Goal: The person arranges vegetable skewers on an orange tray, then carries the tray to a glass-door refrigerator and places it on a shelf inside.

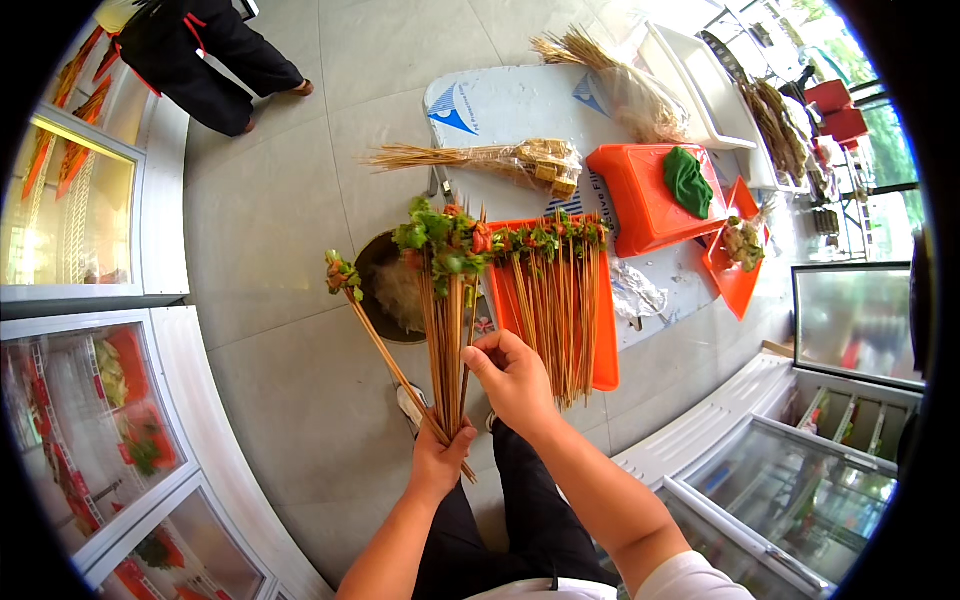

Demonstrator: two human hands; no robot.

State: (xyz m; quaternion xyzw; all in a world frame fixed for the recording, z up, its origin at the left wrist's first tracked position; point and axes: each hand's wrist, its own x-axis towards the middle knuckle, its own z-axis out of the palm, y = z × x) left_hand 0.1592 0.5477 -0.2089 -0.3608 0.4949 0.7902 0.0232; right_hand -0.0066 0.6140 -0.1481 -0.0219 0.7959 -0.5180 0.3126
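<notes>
My left hand (pixel 441 457) is closed around the lower ends of a bundle of bamboo skewers (pixel 444 337), tipped with green leaves and reddish pieces. One or two skewers (pixel 382 349) in that grip lean out to the left, with similar food at their tip. The thumb and forefinger of my right hand (pixel 517 379) pinch a skewer at the bundle's right side. Just beyond my right hand, an orange tray (pixel 607 322) holds more such skewers (pixel 559 300), lying side by side with their leafy ends at the far side.
On the film-covered table (pixel 491 105) lie bagged skewers (pixel 517 161), a larger bagged bundle (pixel 637 90), an upturned orange tray (pixel 652 202) with a green cloth (pixel 686 182), and crumpled plastic (pixel 637 289). A round bin (pixel 375 300) stands left. Glass-topped freezers (pixel 780 487) flank me; a person (pixel 202 67) stands upper left.
</notes>
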